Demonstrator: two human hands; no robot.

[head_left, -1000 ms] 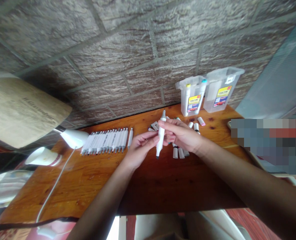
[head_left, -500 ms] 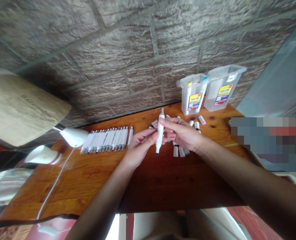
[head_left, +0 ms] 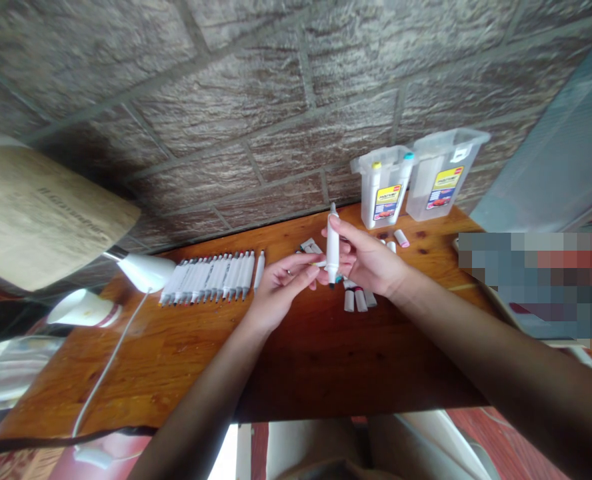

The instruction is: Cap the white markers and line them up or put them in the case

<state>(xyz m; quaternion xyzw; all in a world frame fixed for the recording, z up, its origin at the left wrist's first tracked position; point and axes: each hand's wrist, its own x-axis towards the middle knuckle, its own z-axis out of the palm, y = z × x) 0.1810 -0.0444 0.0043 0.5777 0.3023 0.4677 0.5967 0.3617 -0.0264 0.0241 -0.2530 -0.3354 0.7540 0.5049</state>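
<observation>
My right hand (head_left: 371, 263) grips a white marker (head_left: 332, 243) held upright above the wooden table (head_left: 186, 360), its dark tip pointing down. My left hand (head_left: 281, 287) is just left of it, fingers pinched together near the marker's lower end; a small pale piece shows between the fingertips, too small to name. A row of several white markers (head_left: 211, 278) lies side by side to the left. Loose marker caps (head_left: 356, 300) lie under and behind my right hand.
Two clear plastic marker boxes (head_left: 383, 187) (head_left: 439, 175) stand at the back by the stone wall. A white lamp (head_left: 146, 272) with its cord (head_left: 106, 373) sits at the left, beside a white cup (head_left: 81, 308) and a cardboard sheet (head_left: 41, 213).
The marker has risen and shifted slightly right in my right hand. My left hand now pinches near its lower end instead of holding the barrel.
</observation>
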